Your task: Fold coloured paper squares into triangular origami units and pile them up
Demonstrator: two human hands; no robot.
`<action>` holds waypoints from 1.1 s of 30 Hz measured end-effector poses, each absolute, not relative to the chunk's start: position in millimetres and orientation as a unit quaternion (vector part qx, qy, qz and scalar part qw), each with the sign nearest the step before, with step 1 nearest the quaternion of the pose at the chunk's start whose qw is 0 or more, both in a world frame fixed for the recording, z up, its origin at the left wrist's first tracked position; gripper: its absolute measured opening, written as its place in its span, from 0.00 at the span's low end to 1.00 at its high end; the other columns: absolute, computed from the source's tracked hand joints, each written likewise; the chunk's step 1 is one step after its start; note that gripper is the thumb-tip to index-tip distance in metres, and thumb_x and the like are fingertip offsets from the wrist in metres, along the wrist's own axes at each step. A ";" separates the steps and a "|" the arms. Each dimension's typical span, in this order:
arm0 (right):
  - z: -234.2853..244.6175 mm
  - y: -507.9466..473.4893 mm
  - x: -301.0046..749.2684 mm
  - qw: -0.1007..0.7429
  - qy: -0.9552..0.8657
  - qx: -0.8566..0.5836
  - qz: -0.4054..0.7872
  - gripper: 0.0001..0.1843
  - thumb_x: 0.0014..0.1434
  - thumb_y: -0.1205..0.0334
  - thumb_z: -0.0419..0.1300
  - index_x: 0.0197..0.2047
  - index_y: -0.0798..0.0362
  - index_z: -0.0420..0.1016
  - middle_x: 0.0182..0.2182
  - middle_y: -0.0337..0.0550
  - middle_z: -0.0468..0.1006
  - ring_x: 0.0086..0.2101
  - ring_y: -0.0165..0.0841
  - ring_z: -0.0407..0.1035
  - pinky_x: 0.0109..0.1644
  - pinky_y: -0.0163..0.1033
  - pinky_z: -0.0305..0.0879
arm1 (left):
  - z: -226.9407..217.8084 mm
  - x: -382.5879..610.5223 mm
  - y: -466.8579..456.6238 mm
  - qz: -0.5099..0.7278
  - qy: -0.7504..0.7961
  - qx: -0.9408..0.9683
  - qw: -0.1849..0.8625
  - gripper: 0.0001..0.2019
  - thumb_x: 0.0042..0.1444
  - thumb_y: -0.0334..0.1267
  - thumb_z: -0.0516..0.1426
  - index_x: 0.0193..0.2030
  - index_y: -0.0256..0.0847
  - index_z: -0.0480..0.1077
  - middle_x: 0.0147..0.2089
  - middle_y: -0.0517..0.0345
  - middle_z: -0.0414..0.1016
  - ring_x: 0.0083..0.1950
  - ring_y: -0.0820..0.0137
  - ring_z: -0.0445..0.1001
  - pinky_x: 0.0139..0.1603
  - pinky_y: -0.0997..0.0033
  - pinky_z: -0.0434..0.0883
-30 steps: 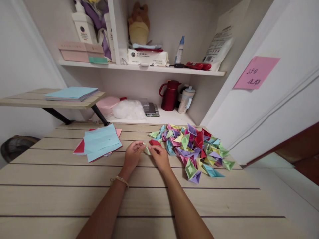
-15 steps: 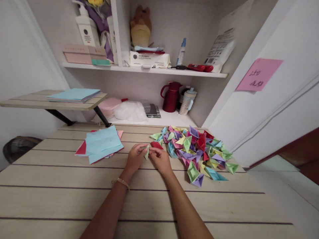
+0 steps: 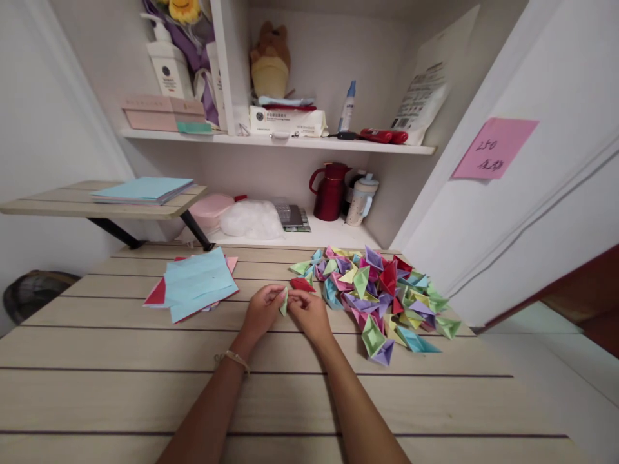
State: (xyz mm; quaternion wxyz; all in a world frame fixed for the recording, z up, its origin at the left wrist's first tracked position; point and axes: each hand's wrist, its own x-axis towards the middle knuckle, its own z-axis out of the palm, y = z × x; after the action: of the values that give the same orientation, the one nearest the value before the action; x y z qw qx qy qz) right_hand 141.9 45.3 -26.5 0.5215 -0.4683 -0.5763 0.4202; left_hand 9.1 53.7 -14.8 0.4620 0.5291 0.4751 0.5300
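A small folded light-green paper is pinched upright between my two hands, just above the table. My left hand grips it from the left with thumb and fingers. From the other side, my right hand has its fingertips closed at its upper edge; the fingers partly cover the paper. Directly behind my right hand lies a red folded paper boat. To the right spreads a heap of folded paper boats in green, purple, yellow, blue, pink and red.
Loose paper sheets, blue on top, lie left of my hands. Another paper stack rests on a raised wooden stand. Behind the table, a shelf holds bottles and boxes; a red jug stands below it.
The camera view has tilted up slightly, so things sit a little lower in the picture. Both hands stay on the green paper, with only slight finger movement.
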 end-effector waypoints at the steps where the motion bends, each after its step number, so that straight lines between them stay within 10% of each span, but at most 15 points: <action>1: -26.2 44.9 141.5 0.524 -0.578 -0.468 0.415 0.13 0.48 0.63 0.57 0.37 0.52 0.78 0.28 0.41 0.80 0.25 0.32 0.70 0.30 0.35 0.65 | -14.5 9.3 53.6 0.528 0.473 0.531 0.465 0.12 0.45 0.42 0.61 0.35 0.37 0.73 0.31 0.54 0.77 0.32 0.69 0.74 0.31 0.73 0.69; 20: -25.9 42.2 143.5 0.549 -0.575 -0.544 0.268 0.09 0.53 0.59 0.55 0.35 0.54 0.71 0.16 0.35 0.71 0.18 0.30 0.65 0.24 0.32 0.60 | -14.7 11.9 44.0 0.458 0.391 0.618 0.505 0.25 0.44 0.29 0.58 0.52 0.38 0.67 0.32 0.57 0.72 0.33 0.73 0.70 0.38 0.73 0.69; 33: -19.6 41.8 144.1 0.598 -0.534 -0.482 0.354 0.13 0.52 0.60 0.56 0.36 0.54 0.79 0.34 0.46 0.80 0.31 0.35 0.72 0.35 0.38 0.68 | -16.0 13.3 52.5 0.537 0.441 0.534 0.481 0.16 0.44 0.30 0.57 0.43 0.37 0.72 0.41 0.52 0.77 0.39 0.70 0.75 0.43 0.72 0.70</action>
State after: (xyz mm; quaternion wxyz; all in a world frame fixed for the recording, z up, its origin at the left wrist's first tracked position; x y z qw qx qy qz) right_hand 144.1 41.8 -19.6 0.5979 -0.4820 -0.5338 0.3538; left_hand 13.3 52.5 -16.0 0.4810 0.5345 0.4411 0.5371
